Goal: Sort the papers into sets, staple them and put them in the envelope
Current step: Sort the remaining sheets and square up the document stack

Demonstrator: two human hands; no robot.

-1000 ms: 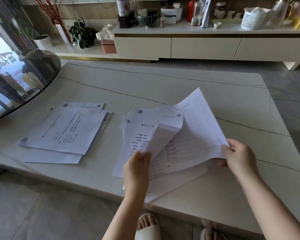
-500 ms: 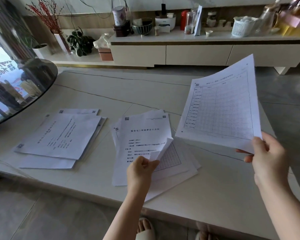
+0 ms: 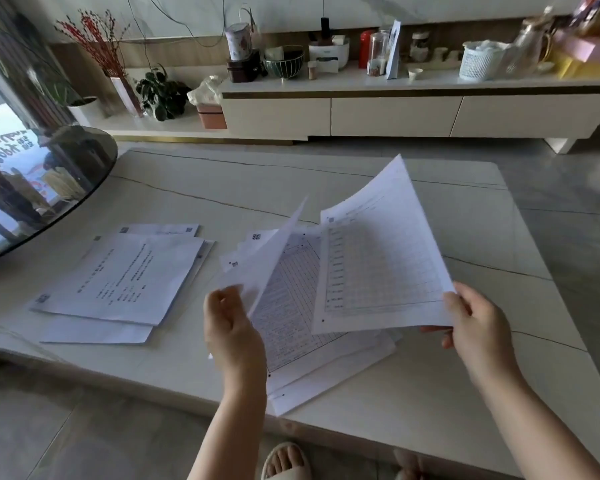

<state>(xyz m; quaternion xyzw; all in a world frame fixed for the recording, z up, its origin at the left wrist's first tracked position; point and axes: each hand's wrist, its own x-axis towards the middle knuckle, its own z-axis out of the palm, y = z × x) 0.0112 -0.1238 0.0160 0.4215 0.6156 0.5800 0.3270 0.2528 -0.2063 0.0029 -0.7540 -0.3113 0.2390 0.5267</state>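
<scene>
Looking down from the head camera: a person stands at a low white marble table (image 3: 361, 188) with both bare forearms reaching over its near edge. Right hand (image 3: 478, 327) grips the lower right corner of a gridded form sheet (image 3: 378, 261), thumb on top, fingers curled beneath; the sheet is lifted off the table, tilted, its far corner rising. Left hand (image 3: 231, 327) pinches the near edge of another sheet (image 3: 274, 251) and peels it up and toward the left, so its blank back faces the camera. Under both lies a loose stack of papers (image 3: 302, 341), fanned unevenly, top page a printed table, one near corner overhanging the table edge. Well apart to the left, a second pile of papers (image 3: 118, 278) lies flat, top page bearing lines of text and a QR mark at its corner, sheets beneath it offset. A dark round glass tabletop (image 3: 49, 188) overlaps the table's left end. Behind the table, across a strip of floor, a long low cabinet (image 3: 395, 112) carries jars, a bowl, a white basket (image 3: 478, 62); a potted plant (image 3: 161, 93) and a vase of red twigs (image 3: 125, 95) stand on its lower left shelf. Toes in a pale slipper (image 3: 284, 462) show below the table edge.
</scene>
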